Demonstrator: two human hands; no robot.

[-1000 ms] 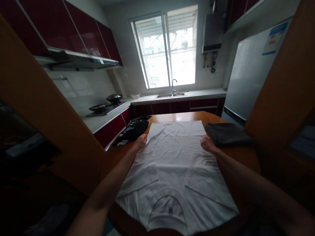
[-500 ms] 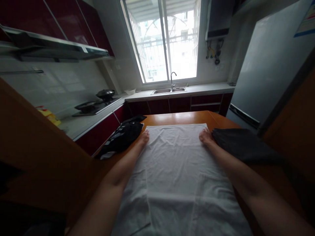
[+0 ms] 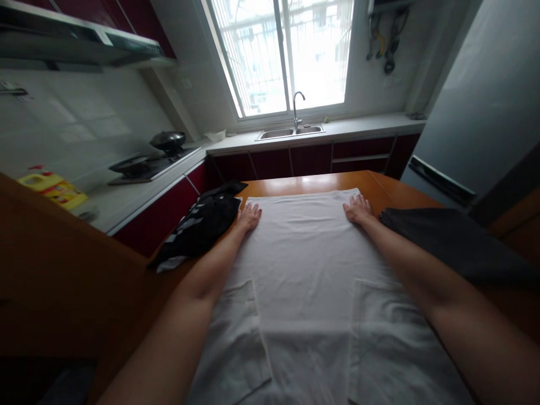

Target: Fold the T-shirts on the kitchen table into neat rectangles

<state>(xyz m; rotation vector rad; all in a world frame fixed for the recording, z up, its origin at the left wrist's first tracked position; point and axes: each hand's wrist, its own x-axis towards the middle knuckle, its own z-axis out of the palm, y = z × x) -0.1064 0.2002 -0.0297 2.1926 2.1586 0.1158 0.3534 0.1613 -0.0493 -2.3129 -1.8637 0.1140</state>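
White T-shirt (image 3: 312,270) flat on wooden table (image 3: 312,183); left hand (image 3: 248,216) and right hand (image 3: 358,208), fingers spread, now farther up near hem corners, sleeves folded inward.

desk (image 3: 320,183): orange-brown wood
middle: white shirt (image 3: 307,264), spread flat
beside left grip (image 3: 248,216): black checked garment (image 3: 202,225)
beside right grip (image 3: 358,209): dark folded cloth (image 3: 455,242)

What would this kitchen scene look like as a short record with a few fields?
Surface: wooden table
Main item: white T-shirt spread flat
Left hand: flat, open, on the shirt's far left corner
Right hand: flat, open, on the far right corner
Left of shirt: black patterned garment
Right of shirt: folded dark grey cloth
Background: sink under window, wok on stove
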